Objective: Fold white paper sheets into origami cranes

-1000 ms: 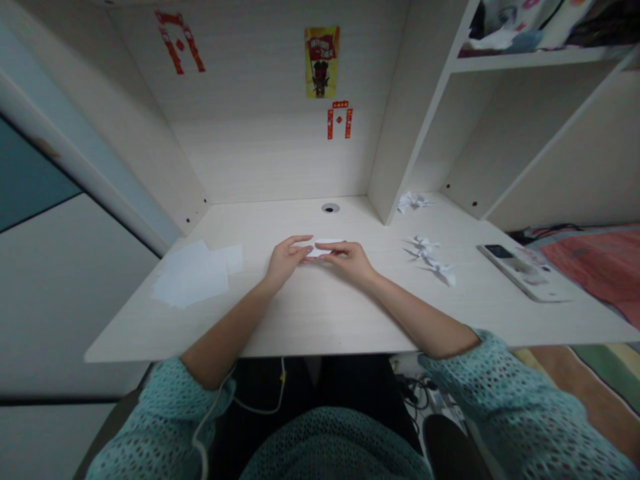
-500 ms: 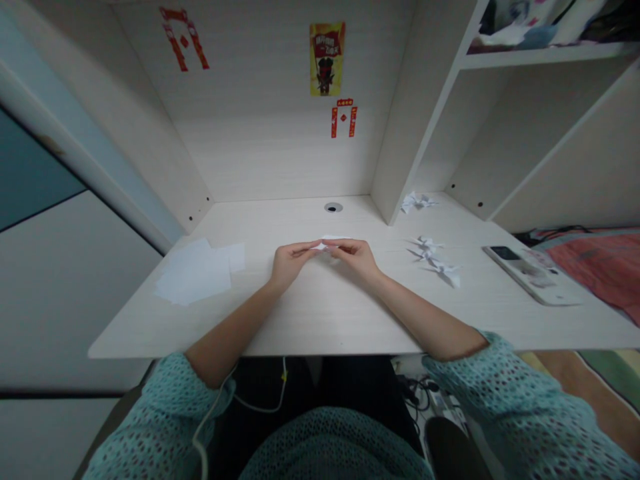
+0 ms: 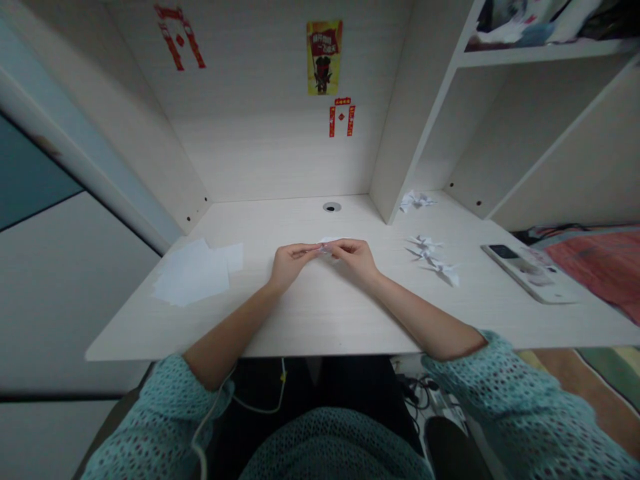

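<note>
Over the middle of the desk, my left hand (image 3: 293,261) and my right hand (image 3: 356,255) meet at their fingertips. Both pinch a small piece of white paper (image 3: 329,239), mostly hidden behind the fingers. Its folds are too small to make out. To the right lie several folded paper cranes (image 3: 443,269), with more folded paper (image 3: 416,201) by the upright divider. A loose stack of white paper sheets (image 3: 193,277) lies flat left of my left hand.
A phone (image 3: 527,273) lies on the right of the white desk (image 3: 320,327). Beyond it is red cloth (image 3: 595,260). A vertical divider (image 3: 420,113) rises behind the cranes. A round cable hole (image 3: 332,207) sits near the back panel. A white cable (image 3: 260,408) hangs below the front edge.
My fingertips have drawn closer together, and less of the white paper shows between them. The view has shifted very slightly. Both forearms stay where they were.
</note>
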Motion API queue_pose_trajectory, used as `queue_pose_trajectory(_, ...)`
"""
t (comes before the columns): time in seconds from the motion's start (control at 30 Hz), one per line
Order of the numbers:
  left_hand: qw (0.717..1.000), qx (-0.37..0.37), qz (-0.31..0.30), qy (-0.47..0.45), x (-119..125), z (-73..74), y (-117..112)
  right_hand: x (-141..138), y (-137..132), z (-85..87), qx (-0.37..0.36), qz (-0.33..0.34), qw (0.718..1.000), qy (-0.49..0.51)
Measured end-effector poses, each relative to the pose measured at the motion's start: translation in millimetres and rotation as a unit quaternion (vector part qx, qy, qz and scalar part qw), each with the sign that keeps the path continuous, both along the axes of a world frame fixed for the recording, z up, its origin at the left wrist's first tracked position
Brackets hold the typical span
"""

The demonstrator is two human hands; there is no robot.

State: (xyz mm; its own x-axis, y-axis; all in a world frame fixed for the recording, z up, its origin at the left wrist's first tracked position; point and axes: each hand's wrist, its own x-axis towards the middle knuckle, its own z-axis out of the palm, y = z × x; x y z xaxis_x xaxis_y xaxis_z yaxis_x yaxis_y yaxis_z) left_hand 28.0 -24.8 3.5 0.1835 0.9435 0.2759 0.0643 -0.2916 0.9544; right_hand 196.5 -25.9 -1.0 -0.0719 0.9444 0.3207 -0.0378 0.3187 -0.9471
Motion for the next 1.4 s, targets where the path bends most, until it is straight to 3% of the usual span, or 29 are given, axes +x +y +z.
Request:
queue_pose_trajectory(0.3,1.000,-0.023,0.012,0.018,-1.8,5.4,-0.8,3.0,1.8,-0.5,0.008,-0.009,1.000,-0.025)
queue_pose_trajectory(0.63,0.999,-0.035,0.014,-0.008,3.9,5.4,-3.5,-2.7,-0.4,-4.3,0.023,-0.071,0.997,-0.011)
queue_pose_trajectory(0.83,0.997,-0.065,0.021,-0.040,2.3,-0.9,2.3,-1.4,2.2,-7.0,0.035,-0.031,0.999,-0.016)
queue_pose_trajectory(1.07,0.999,-0.028,0.024,-0.030,0.3,3.0,1.2,4.2,3.8,-0.7,0.025,-0.002,0.999,-0.022)
queue_pose_trajectory(1.27,0.999,-0.004,0.028,-0.020,0.0,3.2,-0.8,4.7,5.6,-0.6,0.009,-0.017,1.000,-0.002)
queue_pose_trajectory(1.4,0.998,-0.025,0.045,-0.033,1.4,1.4,1.0,3.1,2.3,0.8,0.012,-0.031,0.999,0.004)
